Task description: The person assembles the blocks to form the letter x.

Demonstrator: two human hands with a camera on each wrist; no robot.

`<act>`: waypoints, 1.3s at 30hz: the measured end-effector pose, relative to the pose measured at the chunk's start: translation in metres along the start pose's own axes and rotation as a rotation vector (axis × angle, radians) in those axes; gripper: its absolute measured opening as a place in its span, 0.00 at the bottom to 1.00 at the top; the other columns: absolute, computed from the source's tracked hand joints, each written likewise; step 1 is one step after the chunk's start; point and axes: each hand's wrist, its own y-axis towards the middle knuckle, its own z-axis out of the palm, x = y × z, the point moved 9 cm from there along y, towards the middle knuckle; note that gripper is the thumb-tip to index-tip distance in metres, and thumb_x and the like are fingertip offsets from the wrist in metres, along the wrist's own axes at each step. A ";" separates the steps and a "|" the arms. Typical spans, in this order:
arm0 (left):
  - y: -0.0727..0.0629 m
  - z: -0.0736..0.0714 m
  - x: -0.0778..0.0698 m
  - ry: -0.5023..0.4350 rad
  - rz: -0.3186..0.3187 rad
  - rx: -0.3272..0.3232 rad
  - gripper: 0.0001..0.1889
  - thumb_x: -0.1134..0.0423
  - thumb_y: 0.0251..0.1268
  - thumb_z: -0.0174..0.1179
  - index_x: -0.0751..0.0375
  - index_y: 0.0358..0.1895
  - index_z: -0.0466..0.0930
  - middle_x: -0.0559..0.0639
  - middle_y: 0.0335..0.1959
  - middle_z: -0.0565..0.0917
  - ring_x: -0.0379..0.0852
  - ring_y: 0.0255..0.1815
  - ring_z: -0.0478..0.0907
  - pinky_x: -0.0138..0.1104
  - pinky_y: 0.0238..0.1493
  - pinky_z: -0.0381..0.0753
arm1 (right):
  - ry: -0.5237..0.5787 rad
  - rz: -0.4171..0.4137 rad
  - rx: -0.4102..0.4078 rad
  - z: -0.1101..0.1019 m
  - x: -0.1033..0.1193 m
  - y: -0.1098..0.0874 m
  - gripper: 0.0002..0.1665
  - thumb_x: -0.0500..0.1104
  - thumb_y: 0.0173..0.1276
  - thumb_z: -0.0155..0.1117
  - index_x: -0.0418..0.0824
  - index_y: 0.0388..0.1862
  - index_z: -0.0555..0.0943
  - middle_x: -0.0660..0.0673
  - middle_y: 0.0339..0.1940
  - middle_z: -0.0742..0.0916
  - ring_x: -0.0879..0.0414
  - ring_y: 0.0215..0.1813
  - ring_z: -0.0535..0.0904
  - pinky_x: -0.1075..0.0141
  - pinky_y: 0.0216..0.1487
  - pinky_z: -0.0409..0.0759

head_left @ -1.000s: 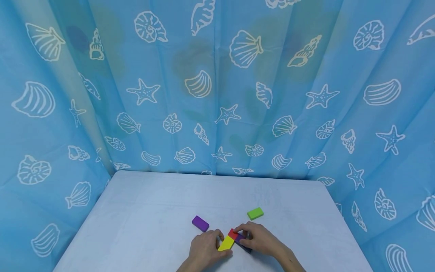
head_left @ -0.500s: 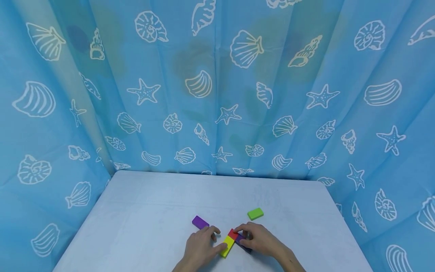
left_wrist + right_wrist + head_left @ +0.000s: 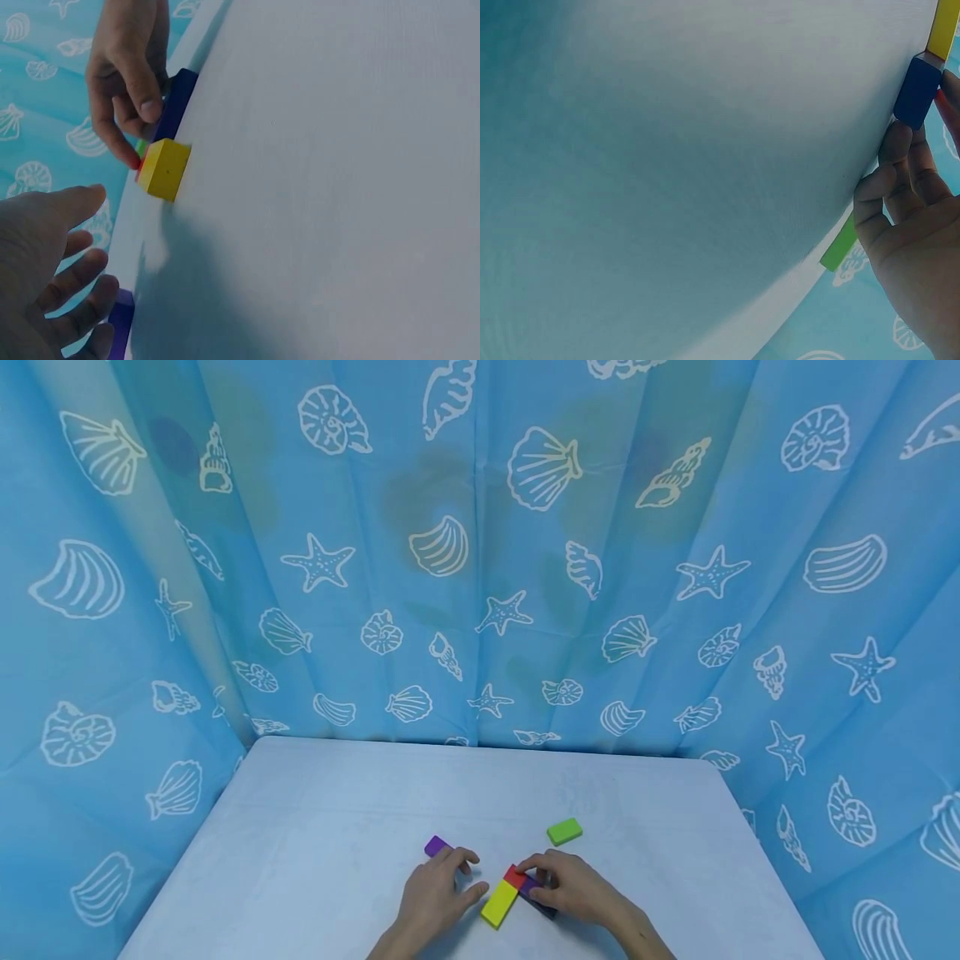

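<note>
A yellow block (image 3: 500, 903) lies on the table, its far end against a red block (image 3: 513, 875). Angled off to the right from these is a dark blue block (image 3: 919, 91), partly covered by fingers. My right hand (image 3: 573, 887) pinches around the dark blue block, with a fingertip on the red one. Left of the yellow block hovers my left hand (image 3: 433, 897), fingers spread and slightly bent, holding nothing. Its fingers partly hide a purple block (image 3: 436, 846) in the head view.
A green block (image 3: 564, 832) lies alone beyond the right hand. The white table (image 3: 337, 810) ends at a blue curtain (image 3: 480, 652) printed with shells, which hangs behind and on both sides.
My left hand has let go of the yellow block and drawn back to the left, now covering part of the purple block. The right hand stays where it was.
</note>
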 end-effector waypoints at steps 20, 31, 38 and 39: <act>0.008 -0.013 0.017 -0.040 0.027 0.005 0.23 0.49 0.52 0.76 0.41 0.53 0.82 0.43 0.49 0.75 0.43 0.46 0.78 0.42 0.45 0.83 | -0.004 0.011 0.002 0.001 -0.001 0.002 0.20 0.49 0.68 0.70 0.58 0.58 0.82 0.57 0.36 0.80 0.59 0.36 0.74 0.66 0.40 0.77; 0.017 -0.019 0.038 -0.030 0.036 -0.024 0.28 0.56 0.50 0.78 0.44 0.57 0.80 0.49 0.58 0.73 0.48 0.47 0.81 0.46 0.44 0.84 | 0.001 0.026 0.003 0.001 -0.001 0.001 0.19 0.48 0.68 0.70 0.58 0.58 0.83 0.57 0.36 0.80 0.58 0.36 0.74 0.67 0.39 0.77; 0.019 -0.025 0.043 -0.068 0.053 -0.040 0.29 0.59 0.49 0.78 0.48 0.59 0.81 0.49 0.58 0.75 0.50 0.50 0.81 0.47 0.46 0.82 | 0.007 0.023 0.003 0.000 0.000 -0.001 0.20 0.48 0.67 0.71 0.58 0.58 0.83 0.57 0.36 0.80 0.58 0.36 0.74 0.68 0.38 0.77; 0.019 -0.026 0.043 -0.075 0.057 -0.042 0.29 0.59 0.50 0.78 0.48 0.59 0.81 0.49 0.58 0.75 0.50 0.50 0.81 0.47 0.46 0.82 | 0.009 0.024 0.003 0.000 0.000 -0.001 0.20 0.48 0.67 0.71 0.58 0.58 0.83 0.57 0.36 0.80 0.58 0.36 0.74 0.68 0.38 0.77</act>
